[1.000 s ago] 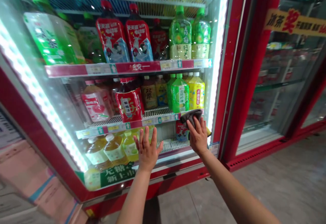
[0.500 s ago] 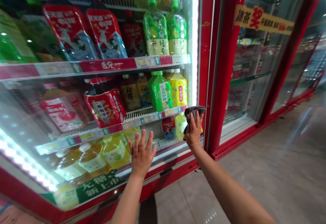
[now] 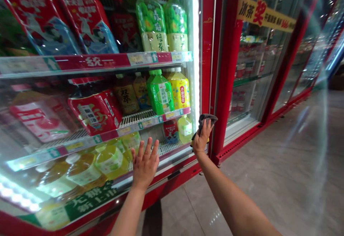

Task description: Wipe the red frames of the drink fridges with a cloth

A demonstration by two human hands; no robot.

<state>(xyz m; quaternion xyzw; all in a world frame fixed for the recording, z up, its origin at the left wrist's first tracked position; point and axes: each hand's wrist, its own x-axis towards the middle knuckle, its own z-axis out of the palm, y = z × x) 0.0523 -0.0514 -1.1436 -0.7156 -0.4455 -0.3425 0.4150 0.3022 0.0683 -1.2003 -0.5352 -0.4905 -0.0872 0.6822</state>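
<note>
A dark grey cloth (image 3: 208,120) is bunched under my right hand (image 3: 202,137), whose fingers press it against the right edge of the glass-fronted drinks cooler (image 3: 206,67). A bit of yellow shows at the cloth's lower side. My left hand (image 3: 145,164) is open, fingers spread, in front of the lower part of the glass; I cannot tell whether the palm touches it. Behind the glass near my left hand are bottles of yellow drink (image 3: 111,159). A green bottle (image 3: 160,92) and a yellow bottle (image 3: 179,89) stand on the shelf above.
Upper shelves hold red pouches (image 3: 88,21) and green tea bottles (image 3: 152,21). To the right runs a second red-framed cabinet (image 3: 228,60) with a yellow banner (image 3: 264,14) on its glass. Grey floor tiles (image 3: 258,178) lie below. A green sign (image 3: 91,198) runs along the cooler's bottom.
The view has shifted slightly right and closer, so the cooler's contents sit further left. My right hand stays on the cloth at the glass edge; my left hand remains spread.
</note>
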